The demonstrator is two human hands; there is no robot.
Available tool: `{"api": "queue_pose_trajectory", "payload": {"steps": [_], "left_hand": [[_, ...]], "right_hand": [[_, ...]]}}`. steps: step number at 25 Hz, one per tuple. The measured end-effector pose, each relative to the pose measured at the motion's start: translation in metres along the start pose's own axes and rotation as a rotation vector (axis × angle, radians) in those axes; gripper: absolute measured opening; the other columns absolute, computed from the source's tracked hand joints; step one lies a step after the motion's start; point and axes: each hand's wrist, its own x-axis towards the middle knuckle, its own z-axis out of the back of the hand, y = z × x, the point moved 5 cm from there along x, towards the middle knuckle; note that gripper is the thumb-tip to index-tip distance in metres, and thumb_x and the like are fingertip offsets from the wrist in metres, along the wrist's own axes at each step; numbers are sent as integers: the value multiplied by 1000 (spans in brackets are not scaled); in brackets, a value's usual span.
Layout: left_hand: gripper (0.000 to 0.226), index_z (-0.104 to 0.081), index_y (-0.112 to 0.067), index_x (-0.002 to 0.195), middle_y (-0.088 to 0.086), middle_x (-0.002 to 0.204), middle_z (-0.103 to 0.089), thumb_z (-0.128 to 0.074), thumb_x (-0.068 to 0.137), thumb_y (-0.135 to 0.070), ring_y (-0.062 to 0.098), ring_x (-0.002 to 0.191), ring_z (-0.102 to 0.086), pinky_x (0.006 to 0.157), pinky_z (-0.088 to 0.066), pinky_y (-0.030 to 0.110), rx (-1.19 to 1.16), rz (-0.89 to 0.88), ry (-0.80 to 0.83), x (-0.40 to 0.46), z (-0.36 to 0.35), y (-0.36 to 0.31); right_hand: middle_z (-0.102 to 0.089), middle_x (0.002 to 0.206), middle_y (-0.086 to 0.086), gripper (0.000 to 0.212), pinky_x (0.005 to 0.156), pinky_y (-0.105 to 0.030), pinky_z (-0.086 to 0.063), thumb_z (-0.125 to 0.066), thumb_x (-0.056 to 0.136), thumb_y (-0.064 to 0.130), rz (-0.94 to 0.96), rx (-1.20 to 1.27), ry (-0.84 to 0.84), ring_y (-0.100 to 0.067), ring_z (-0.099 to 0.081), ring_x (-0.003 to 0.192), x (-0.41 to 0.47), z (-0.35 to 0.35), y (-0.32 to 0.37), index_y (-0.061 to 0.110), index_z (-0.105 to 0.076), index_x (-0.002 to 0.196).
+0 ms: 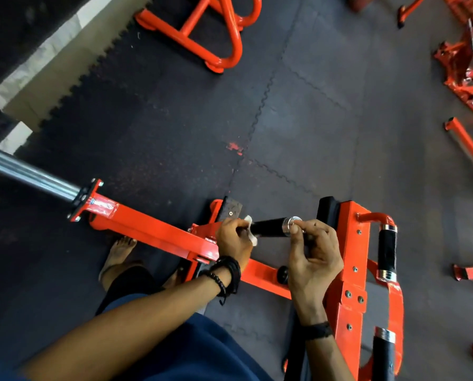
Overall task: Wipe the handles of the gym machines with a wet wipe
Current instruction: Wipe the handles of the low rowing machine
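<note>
A black rubber handle [266, 229] with a chrome end cap [289, 226] sticks out sideways from the orange gym machine [158, 232]. My left hand [234, 240] is wrapped round the inner end of this handle with a white wet wipe [250, 229] bunched under the fingers. My right hand [310, 254] pinches the chrome cap end between thumb and fingertips. Two more black handles belong to the same frame: an upright one [387, 253] at the right and a lower one [384, 356] near the bottom edge.
A chrome bar [29, 174] runs from the machine's arm to the left edge. My bare foot [120, 254] stands on the dark rubber floor tiles [298, 119]. Other orange frames stand at the top [216, 31] and along the right side [468, 78].
</note>
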Motion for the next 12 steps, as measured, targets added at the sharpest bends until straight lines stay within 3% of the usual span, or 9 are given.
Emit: {"api": "queue_pose_trajectory", "payload": {"steps": [2,4,7,9,12], "left_hand": [[5,-75,-13,82,5,83,-66,-73,81,-17,28,71,-69,66,-57,45,-173,-58,42,-19,1,-29],[10,-73,-15,83,3,86,-65,-74,82,-24,22,70,-70,63,-58,37,-268,-137,90,-32,5,-58],[5,-69,-13,78,-1,82,-63,-71,74,-15,4,70,-64,64,-50,16,-158,-217,80,-36,12,-69],[8,-65,-16,70,-9,74,-62,-70,67,-10,2,67,-61,62,-45,13,-63,-140,103,-29,13,-57],[33,-60,-22,65,-9,67,-64,-72,69,9,2,64,-62,63,-49,17,30,-1,193,-21,11,-41]], "right_hand": [[-63,89,-10,8,67,-29,-48,-72,85,7,-45,29,-25,-24,-61,81,-1,-1,-1,14,-71,89],[-64,90,-11,5,71,-28,-48,-71,86,8,-106,79,-67,-24,-62,84,-4,-3,-2,12,-70,88],[-63,93,-11,3,73,-31,-50,-67,89,7,-189,145,-153,-29,-63,85,-15,-5,-4,5,-68,91],[-62,90,-12,4,71,-27,-49,-64,93,9,-295,194,-221,-23,-62,79,-25,-10,-7,5,-63,93],[-64,85,-17,12,70,-23,-48,-57,98,23,-495,307,-316,-19,-61,74,-50,-21,-25,13,-59,94]]}}
